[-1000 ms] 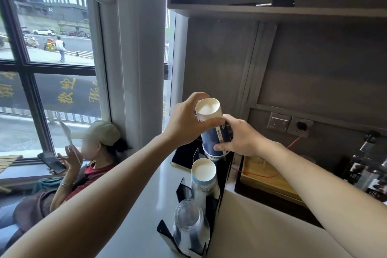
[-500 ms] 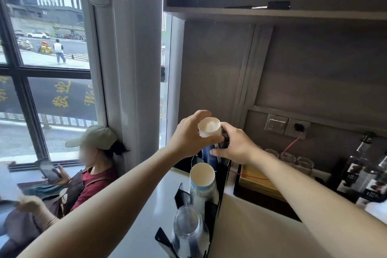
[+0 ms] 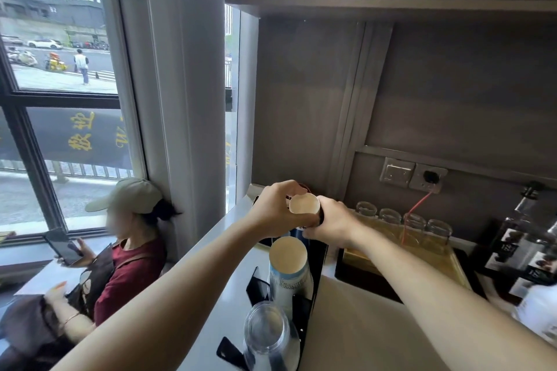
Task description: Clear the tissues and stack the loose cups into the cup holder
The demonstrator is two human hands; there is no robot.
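A dark blue paper cup stack (image 3: 304,204) with a white inside sits low in the far slot of the black cup holder (image 3: 319,253). My left hand (image 3: 275,211) grips its rim from the left. My right hand (image 3: 333,221) wraps around its right side lower down. Most of the stack is hidden by my fingers. The middle slot holds a stack of light blue and white paper cups (image 3: 289,265). Clear plastic cups (image 3: 266,334) fill the near slot. No tissues are in view.
Several glass jars (image 3: 402,221) stand on a wooden tray (image 3: 452,259) to the right, under a wall socket (image 3: 428,179) with a red cable. Bottles (image 3: 524,238) stand at far right. A person with a phone sits at the window on the left, below the counter.
Both hands have pushed the dark blue cup stack downward into the far slot of the holder; much less of it shows than a second ago.
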